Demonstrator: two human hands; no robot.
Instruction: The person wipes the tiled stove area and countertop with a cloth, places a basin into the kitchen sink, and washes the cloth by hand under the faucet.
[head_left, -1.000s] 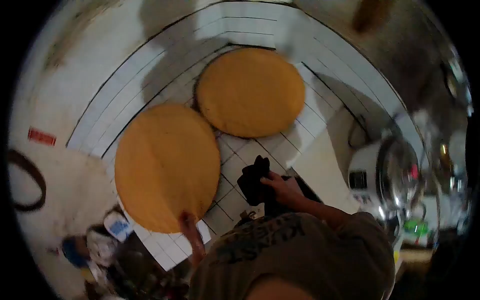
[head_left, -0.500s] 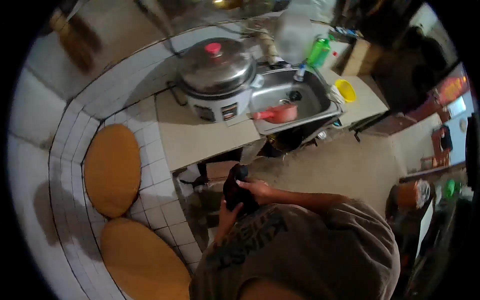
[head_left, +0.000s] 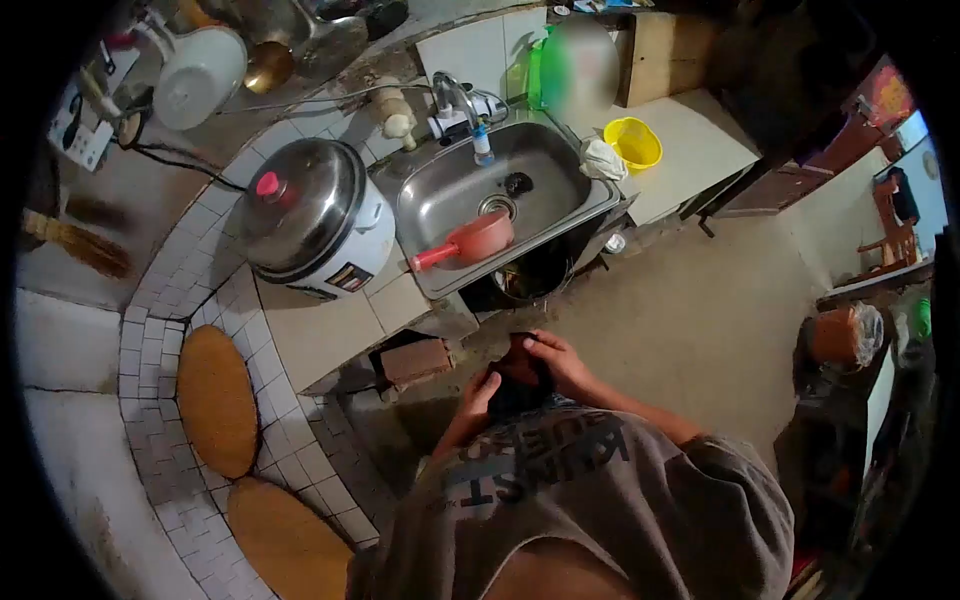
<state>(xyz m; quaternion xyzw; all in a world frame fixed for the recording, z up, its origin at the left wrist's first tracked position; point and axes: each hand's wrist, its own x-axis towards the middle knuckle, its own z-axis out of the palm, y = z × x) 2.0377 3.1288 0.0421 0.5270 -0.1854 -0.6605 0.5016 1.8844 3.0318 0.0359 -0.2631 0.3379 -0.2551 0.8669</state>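
Observation:
In front of my shirt, both hands hold a dark, limp piece that looks like cloth [head_left: 520, 390], with a reddish-brown patch near its top. My left hand [head_left: 477, 398] grips its left side, thumb up. The opposite edge is pinched by my right hand [head_left: 562, 362], fingers curled over the rim. The lower part of the piece merges with the shadow and my shirt, so its exact kind is unclear.
Ahead, a steel sink [head_left: 545, 160] holds a red dipper [head_left: 487, 238] under the faucet [head_left: 458, 100]. Left of it stands a large rice cooker [head_left: 350, 240]. A yellow bowl [head_left: 634, 145] sits on the right counter. Round wooden covers [head_left: 215, 400] lie on the tiled stove at left.
The view has shifted, bringing more of the sink and back wall into sight. My hands have moved apart, and the dark piece is now spread between them, showing a reddish-brown patch.

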